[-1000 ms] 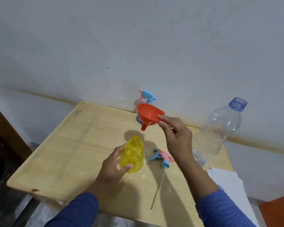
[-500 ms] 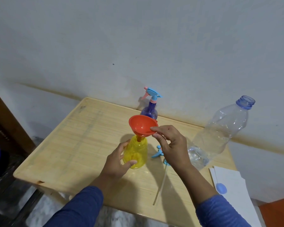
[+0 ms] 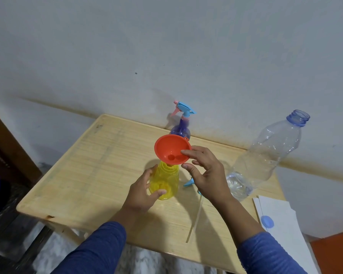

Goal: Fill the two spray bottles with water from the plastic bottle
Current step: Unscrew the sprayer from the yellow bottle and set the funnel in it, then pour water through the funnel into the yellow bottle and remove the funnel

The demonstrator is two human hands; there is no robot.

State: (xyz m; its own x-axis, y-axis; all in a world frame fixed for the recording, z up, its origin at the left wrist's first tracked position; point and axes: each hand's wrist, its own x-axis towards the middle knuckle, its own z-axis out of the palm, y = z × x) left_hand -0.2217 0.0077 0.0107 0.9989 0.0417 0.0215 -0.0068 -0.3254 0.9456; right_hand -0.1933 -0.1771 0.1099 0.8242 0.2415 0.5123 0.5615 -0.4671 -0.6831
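Funnel (image 3: 171, 150) sits in yellow bottle (image 3: 163, 181), right hand (image 3: 206, 173) beside.

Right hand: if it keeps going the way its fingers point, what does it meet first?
The right hand points left, its fingers at the round orange plastic funnel seated in the yellow plastic spray bottle. It would likely push the funnel's rim first; whether it already touches is unclear.

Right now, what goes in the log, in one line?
funnel in yellow bottle | left hand holds bottle | right hand at funnel rim | water bottle uncapped
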